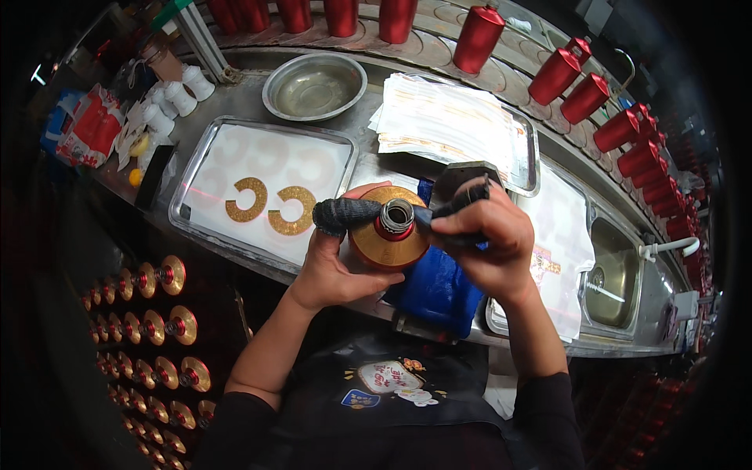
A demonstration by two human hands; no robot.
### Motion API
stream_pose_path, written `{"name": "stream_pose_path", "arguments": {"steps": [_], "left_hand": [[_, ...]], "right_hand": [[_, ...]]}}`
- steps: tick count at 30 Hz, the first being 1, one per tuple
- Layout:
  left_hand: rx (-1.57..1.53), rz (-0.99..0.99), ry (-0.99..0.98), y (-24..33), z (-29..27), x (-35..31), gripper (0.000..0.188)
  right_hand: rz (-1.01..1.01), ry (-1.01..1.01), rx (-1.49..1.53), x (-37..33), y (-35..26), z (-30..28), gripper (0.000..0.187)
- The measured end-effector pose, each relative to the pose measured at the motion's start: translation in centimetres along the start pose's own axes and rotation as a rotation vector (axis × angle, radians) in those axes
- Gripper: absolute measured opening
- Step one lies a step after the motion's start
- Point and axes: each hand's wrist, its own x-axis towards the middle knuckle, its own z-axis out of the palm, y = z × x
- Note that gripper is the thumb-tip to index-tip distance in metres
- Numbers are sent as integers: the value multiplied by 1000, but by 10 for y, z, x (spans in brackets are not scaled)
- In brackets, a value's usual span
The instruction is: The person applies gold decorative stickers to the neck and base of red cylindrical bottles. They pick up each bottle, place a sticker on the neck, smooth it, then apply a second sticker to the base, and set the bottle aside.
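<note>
My left hand (333,262) grips a red bottle (389,235) seen from above, with a gold ring label on its shoulder and an open metal neck. A dark knitted cover sits on my left thumb (345,213), which presses the gold ring. My right hand (486,235) holds a small dark tool (462,200) whose tip rests on the bottle's shoulder by the neck. Two gold C-shaped labels (270,205) lie on a white sheet in a metal tray (188,215) to the left.
A blue cloth (435,290) lies under the bottle. A metal bowl (313,84) and a stack of printed sheets (446,121) sit behind. Red bottles (558,74) line the curved conveyor at the back. Several gold-topped bottles (168,325) fill a crate lower left. A sink (615,274) is right.
</note>
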Motion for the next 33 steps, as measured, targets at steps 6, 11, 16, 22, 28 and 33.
{"name": "stream_pose_path", "arguments": {"steps": [6, 11, 16, 22, 28, 33], "left_hand": [[30, 58, 124, 2, 15, -7, 83], [287, 159, 215, -1, 22, -5, 86], [201, 17, 392, -9, 42, -5, 84], [391, 109, 461, -11, 50, -4, 86], [126, 37, 227, -16, 24, -7, 83], [383, 79, 196, -27, 30, 0, 90]], "right_hand": [[-264, -44, -36, -11, -30, 5, 25], [-296, 40, -226, -9, -32, 26, 26], [-287, 116, -187, -20, -38, 37, 31], [-311, 81, -150, -21, -41, 37, 33], [-331, 21, -99, -19, -42, 35, 29], [-155, -202, 99, -27, -52, 25, 36]]}}
